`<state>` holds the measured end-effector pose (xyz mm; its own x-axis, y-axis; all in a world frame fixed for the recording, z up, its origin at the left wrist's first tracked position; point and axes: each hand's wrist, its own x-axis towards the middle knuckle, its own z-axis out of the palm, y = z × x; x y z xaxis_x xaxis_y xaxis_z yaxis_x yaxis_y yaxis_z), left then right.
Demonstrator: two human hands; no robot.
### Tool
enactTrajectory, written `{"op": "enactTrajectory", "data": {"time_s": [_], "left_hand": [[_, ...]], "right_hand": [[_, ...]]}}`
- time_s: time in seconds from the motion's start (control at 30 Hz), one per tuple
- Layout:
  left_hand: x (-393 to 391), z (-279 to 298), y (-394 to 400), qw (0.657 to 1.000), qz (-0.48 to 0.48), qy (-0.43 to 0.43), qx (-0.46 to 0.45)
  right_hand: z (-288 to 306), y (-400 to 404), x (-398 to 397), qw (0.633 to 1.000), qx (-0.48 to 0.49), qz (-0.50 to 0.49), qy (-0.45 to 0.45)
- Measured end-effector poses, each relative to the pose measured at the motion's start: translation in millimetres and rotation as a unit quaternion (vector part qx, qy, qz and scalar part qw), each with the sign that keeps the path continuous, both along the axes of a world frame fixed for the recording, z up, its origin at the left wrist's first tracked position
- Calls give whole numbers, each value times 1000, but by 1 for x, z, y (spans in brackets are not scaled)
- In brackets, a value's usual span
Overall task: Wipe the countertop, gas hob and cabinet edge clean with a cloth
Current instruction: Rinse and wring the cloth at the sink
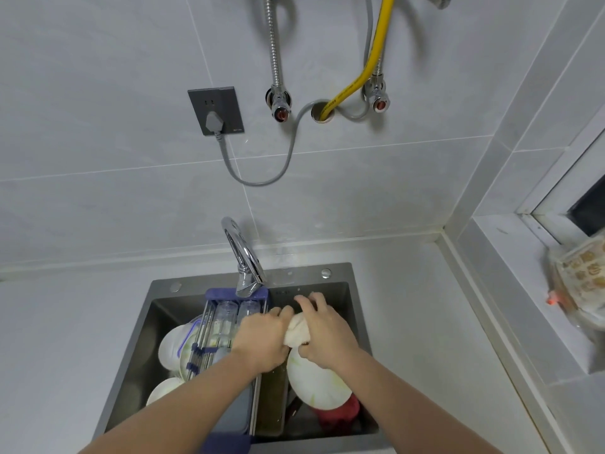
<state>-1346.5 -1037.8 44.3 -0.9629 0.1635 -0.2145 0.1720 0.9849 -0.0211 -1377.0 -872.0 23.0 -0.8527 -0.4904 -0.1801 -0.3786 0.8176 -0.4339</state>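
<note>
A cream-white cloth [298, 332] is bunched up between both hands, held over the dark sink [163, 290]. My left hand [260, 340] grips its left end and my right hand [324, 335] wraps its right end from above. Most of the cloth is hidden by the fingers. The pale grey countertop [415, 322] lies on both sides of the sink. No gas hob or cabinet edge is in view.
A chrome tap [244, 260] arches over the sink. A blue-ended drying rack [209, 339] holds glasses and plates at the left; a white plate [316, 385] and a red item [340, 417] lie below my right hand. A plastic bag [579, 283] rests on the window ledge at right.
</note>
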Motion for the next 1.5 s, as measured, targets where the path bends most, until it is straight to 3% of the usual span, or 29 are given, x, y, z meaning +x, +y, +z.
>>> {"op": "enactTrajectory", "data": {"time_s": [0.07,0.13,0.17,0.23,0.3,0.4,0.53,0.63,0.7,0.93,1.13,1.3,1.4,1.5], "left_hand": [[-9,7,-10,982,81,-96,138],[-17,17,-18,914,140,-231,303],[-18,23,-18,884,151,-287,338],[-18,31,-15,868,132,-357,320],[-20,34,-10,876,101,-374,288],[-31,40,-6,899,68,-365,234],[-36,47,7,966,7,-259,-2],[-31,46,17,976,-31,-154,-148],[-26,40,16,976,-58,-109,-181],[-16,14,-8,979,-140,-31,-147],[-20,10,-3,984,-145,8,-107],[-1,-9,-13,994,-93,2,-61],[12,-27,-4,994,-99,-11,-38],[21,-37,12,991,-121,-39,-32]], "right_hand": [[-4,7,10,995,-4,49,84],[-6,16,14,988,20,91,127],[-7,19,13,984,29,103,141],[-4,21,9,980,50,117,152],[1,17,1,981,62,112,144],[3,10,-11,984,82,74,142],[9,3,-17,989,121,31,82],[7,-8,-13,993,119,-12,0],[-2,-14,-6,993,87,-59,-54],[-28,-25,32,958,-83,-202,-188],[-27,-20,25,949,-119,-234,-176],[-23,-12,30,986,-4,-150,-76],[-20,1,41,989,85,-110,-44],[-20,9,61,982,123,-134,-53]]}}
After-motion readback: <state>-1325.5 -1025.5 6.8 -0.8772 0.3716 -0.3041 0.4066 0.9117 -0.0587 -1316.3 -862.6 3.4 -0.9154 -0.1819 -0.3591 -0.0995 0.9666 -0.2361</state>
